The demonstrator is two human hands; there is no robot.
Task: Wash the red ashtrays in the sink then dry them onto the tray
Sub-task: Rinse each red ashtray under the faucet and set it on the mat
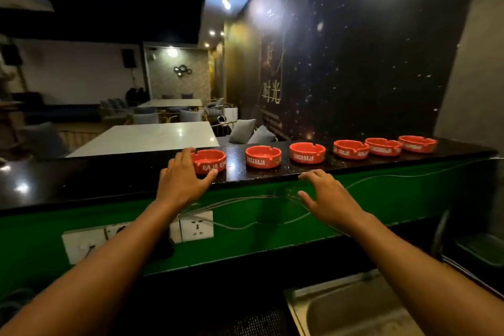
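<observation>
On the tabletop (pixel 109 180): six red ashtrays in a row.
Writing: leftmost ashtray (pixel 209 161) reads "RAJA"; second ashtray (pixel 263 157) "SINGARAJA".
Left hand (pixel 181 181): fingers spread, touching leftmost ashtray.
Right hand (pixel 328 198): fingers spread, holding nothing.
Sink (pixel 351 311): lower right.

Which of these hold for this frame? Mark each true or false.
1. Six round red ashtrays stand on the black bar counter. True.
2. The left hand reaches the leftmost red ashtray. True.
3. The right hand holds an ashtray. False: it holds nothing, its fingers spread near the counter edge.
4. An ashtray lies in the steel sink. False: none shows in the visible part of the sink.
5. The panel under the counter is blue. False: the green panel is there.
</observation>
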